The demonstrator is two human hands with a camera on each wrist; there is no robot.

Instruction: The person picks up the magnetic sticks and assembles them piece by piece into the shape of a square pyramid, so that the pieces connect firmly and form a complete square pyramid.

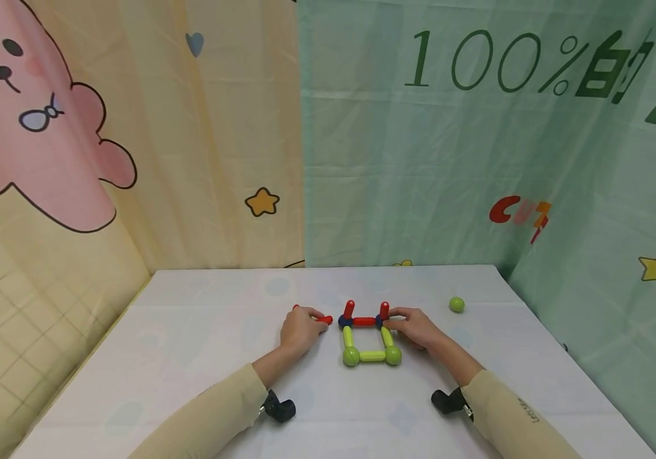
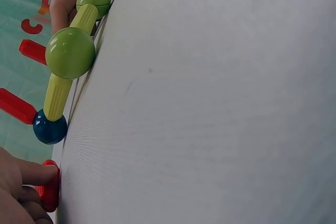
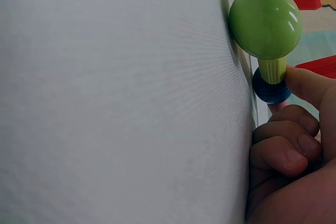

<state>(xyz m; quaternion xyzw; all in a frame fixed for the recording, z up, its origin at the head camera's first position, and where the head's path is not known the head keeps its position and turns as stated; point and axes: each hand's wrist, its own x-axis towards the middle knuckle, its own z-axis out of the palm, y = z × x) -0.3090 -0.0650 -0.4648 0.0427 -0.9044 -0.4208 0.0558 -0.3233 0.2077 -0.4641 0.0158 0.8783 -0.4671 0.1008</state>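
Observation:
In the head view, a square frame of magnetic rods and balls lies on the table, with green balls (image 1: 393, 355) in front, blue balls (image 1: 345, 320) behind, yellow-green rods (image 1: 372, 356) and a red rod (image 1: 364, 322) between them. Two red rods (image 1: 349, 309) stand up from the blue balls. My left hand (image 1: 300, 330) pinches a red rod (image 2: 50, 190) low at the table, left of the frame. More red shows past its fingers; whether it is the same piece I cannot tell. My right hand (image 1: 416, 326) grips the right blue ball (image 3: 272, 86), thumb against its yellow-green rod, other fingers curled.
A loose green ball (image 1: 456, 305) lies at the back right of the white table (image 1: 201, 357). Printed curtains (image 1: 236, 127) hang behind and at both sides. Black wrist mounts (image 1: 278, 408) hang below both sleeves.

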